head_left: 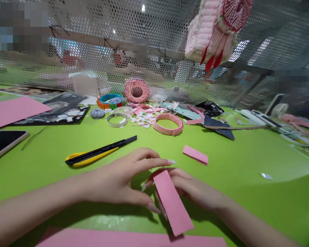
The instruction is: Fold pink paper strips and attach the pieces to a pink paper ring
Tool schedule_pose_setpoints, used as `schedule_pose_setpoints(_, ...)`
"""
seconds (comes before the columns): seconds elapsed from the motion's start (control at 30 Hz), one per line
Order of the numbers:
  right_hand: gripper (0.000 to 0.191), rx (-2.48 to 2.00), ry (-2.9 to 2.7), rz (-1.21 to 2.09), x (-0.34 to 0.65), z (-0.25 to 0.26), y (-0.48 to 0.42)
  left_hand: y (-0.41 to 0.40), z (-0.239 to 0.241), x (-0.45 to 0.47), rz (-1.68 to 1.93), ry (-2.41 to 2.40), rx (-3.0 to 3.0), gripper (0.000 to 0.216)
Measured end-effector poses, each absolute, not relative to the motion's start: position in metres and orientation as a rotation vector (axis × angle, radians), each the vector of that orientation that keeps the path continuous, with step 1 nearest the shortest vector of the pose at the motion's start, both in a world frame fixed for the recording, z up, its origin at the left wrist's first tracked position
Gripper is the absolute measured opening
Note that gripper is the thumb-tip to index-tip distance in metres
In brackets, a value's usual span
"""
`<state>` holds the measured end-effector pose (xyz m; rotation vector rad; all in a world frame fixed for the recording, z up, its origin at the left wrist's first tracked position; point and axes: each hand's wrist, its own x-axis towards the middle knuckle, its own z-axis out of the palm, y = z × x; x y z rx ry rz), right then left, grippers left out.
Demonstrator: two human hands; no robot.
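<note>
Pink paper strip (173, 202) sits between the two hands, just above the green counter (249, 154). Its long side points away from the person and a bit to the left, so its far end is near the left hand's fingertips (167, 161) and its near end slants down to the right. The right hand (193, 187) is the closer one. Its fingers curl under the strip and the strip lies on them, but the thumb is hidden, so I cannot tell if it pinches. The left hand (115, 180) is cupped and loose, and it does not seem to grip anything. Its thumb comes down just beside the strip's left edge. A yellow and black box cutter (101, 152) lies near the left hand, and a small pink paper piece (195, 154) lies past the strip. A big pink sheet (131, 240) sits at the near edge of the view. Farther off are a pink ring (168, 124), a silver tape roll (117, 120) and a pile of paper bits (144, 119), and a phone (2, 144) lies at the left
</note>
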<state>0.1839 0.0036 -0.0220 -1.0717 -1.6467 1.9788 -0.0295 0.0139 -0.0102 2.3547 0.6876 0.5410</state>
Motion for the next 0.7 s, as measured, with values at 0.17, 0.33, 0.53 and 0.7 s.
schedule_pose_setpoints(0.17, 0.035, -1.004, -1.694, 2.051, 0.1817, -0.026, 0.0046, 0.015, -0.0068, -0.0284, 0.46, 0.669, 2.419, 0.059)
schedule_pose_setpoints(0.33, 0.032, -1.071, -1.756, 2.051, 0.1813, -0.0254, 0.0067, 0.0131, -0.0054, -0.0288, 0.486, 0.662, 2.439, 0.052)
schedule_pose_setpoints(0.53, 0.027, -1.059, -1.702, 2.068, 0.184, -0.0273, 0.0043, 0.0147, -0.0047, -0.0304, 0.564, 0.595, 2.496, 0.039)
schedule_pose_setpoints(0.7, 0.023, -1.026, -1.589, 2.046, 0.1837, -0.0319, 0.0029, 0.0162, -0.0052, -0.031, 0.566, 0.539, 2.683, 0.03)
